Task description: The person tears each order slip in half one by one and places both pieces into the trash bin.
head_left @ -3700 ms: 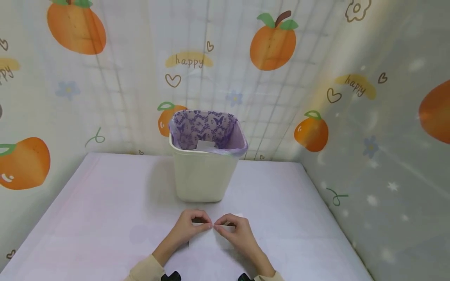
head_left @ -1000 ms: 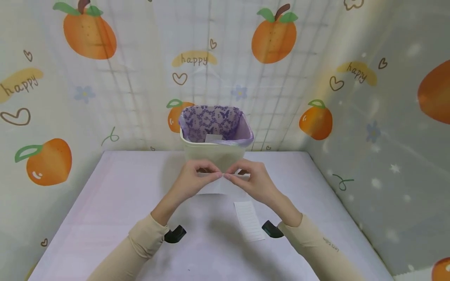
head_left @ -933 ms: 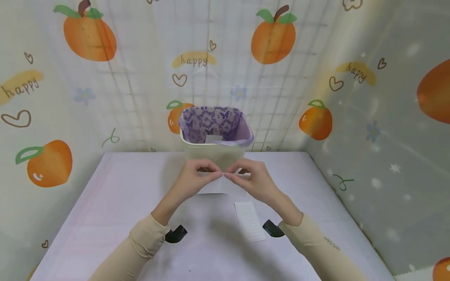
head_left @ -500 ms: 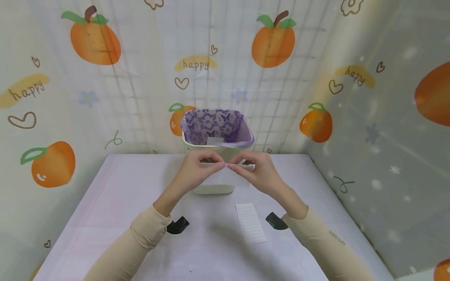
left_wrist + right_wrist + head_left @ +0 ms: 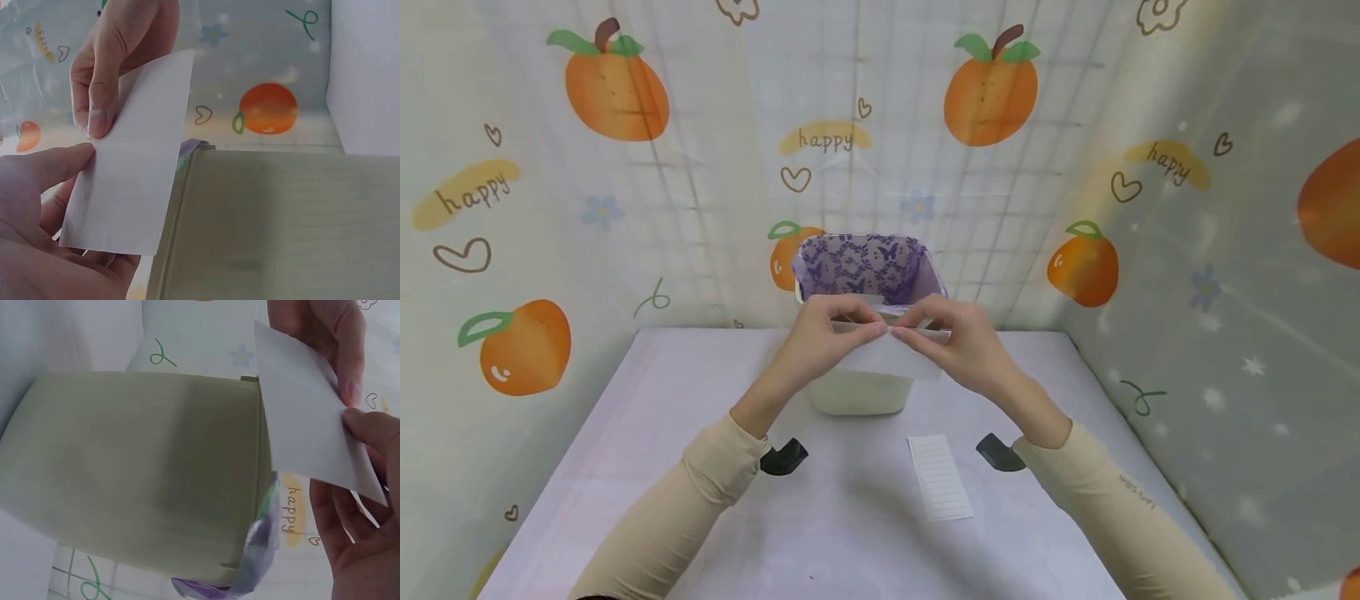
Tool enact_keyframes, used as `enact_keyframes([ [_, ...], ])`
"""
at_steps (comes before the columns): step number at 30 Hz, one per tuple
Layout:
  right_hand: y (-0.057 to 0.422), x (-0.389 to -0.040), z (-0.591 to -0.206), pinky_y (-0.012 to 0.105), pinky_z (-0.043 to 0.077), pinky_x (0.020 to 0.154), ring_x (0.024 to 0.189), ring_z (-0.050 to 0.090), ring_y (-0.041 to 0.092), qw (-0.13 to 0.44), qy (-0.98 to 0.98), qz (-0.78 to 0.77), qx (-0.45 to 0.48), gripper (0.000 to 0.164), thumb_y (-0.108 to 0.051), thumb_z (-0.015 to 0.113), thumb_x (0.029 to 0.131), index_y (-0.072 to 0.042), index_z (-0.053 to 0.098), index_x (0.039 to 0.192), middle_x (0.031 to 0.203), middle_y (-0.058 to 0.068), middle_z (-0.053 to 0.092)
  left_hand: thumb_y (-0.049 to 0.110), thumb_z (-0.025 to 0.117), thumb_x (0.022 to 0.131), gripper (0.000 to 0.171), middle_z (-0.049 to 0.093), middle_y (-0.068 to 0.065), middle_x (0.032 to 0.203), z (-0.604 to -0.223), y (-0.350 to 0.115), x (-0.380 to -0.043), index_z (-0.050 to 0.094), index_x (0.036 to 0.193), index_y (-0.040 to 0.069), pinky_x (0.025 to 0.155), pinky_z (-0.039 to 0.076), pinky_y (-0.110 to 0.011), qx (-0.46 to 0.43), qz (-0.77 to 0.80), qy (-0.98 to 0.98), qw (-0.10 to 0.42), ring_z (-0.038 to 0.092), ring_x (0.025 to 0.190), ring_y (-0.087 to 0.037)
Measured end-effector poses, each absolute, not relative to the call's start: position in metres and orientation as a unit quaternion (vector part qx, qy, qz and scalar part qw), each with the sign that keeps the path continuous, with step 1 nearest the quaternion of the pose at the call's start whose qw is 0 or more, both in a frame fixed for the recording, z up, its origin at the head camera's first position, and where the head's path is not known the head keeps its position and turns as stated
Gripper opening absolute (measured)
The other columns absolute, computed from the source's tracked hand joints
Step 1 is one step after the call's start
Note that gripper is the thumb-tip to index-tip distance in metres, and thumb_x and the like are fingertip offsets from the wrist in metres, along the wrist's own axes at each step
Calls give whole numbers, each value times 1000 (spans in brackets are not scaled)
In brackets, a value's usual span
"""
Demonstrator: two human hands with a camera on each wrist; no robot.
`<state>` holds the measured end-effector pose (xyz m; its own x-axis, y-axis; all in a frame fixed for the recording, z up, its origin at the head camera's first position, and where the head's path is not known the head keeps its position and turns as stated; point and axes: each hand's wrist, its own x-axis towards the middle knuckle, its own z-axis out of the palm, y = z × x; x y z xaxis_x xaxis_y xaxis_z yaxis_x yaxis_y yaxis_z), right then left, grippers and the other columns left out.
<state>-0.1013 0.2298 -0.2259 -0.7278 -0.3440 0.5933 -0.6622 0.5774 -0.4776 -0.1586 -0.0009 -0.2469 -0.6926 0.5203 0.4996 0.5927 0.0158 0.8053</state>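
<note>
Both hands pinch the top edge of one white sheet of paper [image 5: 880,357], their thumbs almost meeting at its middle. My left hand [image 5: 823,340] grips on the left of that middle, my right hand [image 5: 966,342] on the right. The paper hangs in front of a cream bin [image 5: 861,396], near its front rim. A purple patterned liner [image 5: 865,262] covers the bin's inside, and a white piece of paper in it is mostly hidden behind the hands. In the left wrist view the sheet [image 5: 128,181] looks blank, with a faint crease near the thumbs.
A narrow strip of lined paper [image 5: 940,477] lies on the white table [image 5: 700,500], in front of the bin. Dark wrist camera mounts [image 5: 784,457] show at both cuffs. A curtain printed with oranges [image 5: 991,100] hangs behind and along the sides.
Both hands have lifted the sheet from the table and carried it forward and up to the bin's rim. The lined strip, partly hidden before, now shows fully on the table.
</note>
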Motion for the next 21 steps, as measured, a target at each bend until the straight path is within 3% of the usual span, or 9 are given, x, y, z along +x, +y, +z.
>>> enact_keyframes([
  [3, 231, -105, -220, 39, 62, 81, 89, 71, 13, 229, -861, 348, 293, 6, -10, 82, 93, -15, 80, 95, 93, -3, 77, 13, 78, 96, 4, 77, -2, 93, -240, 0, -161, 80, 95, 10, 93, 60, -37, -390, -585, -710, 32, 72, 92, -18],
  [10, 232, -118, -201, 41, 62, 84, 90, 71, 13, 243, -862, 353, 272, 3, -11, 82, 92, -12, 80, 95, 91, -2, 78, 16, 78, 97, 6, 77, -3, 92, -224, 3, -169, 80, 95, 11, 75, 55, -33, -382, -591, -709, 45, 68, 87, -20],
  [17, 227, -126, -189, 36, 61, 81, 84, 69, 11, 253, -861, 345, 275, 4, -12, 83, 92, -13, 81, 94, 88, -2, 78, 17, 78, 96, 7, 77, -2, 92, -213, 2, -178, 80, 94, 10, 96, 52, -37, -379, -587, -712, 76, 68, 99, -16],
  [21, 226, -133, -182, 31, 60, 79, 82, 67, 11, 253, -860, 344, 279, 2, -11, 83, 92, -11, 81, 92, 86, -1, 78, 15, 78, 96, 7, 77, -3, 92, -208, 2, -183, 79, 94, 9, 96, 50, -36, -379, -586, -710, 94, 67, 99, -15],
])
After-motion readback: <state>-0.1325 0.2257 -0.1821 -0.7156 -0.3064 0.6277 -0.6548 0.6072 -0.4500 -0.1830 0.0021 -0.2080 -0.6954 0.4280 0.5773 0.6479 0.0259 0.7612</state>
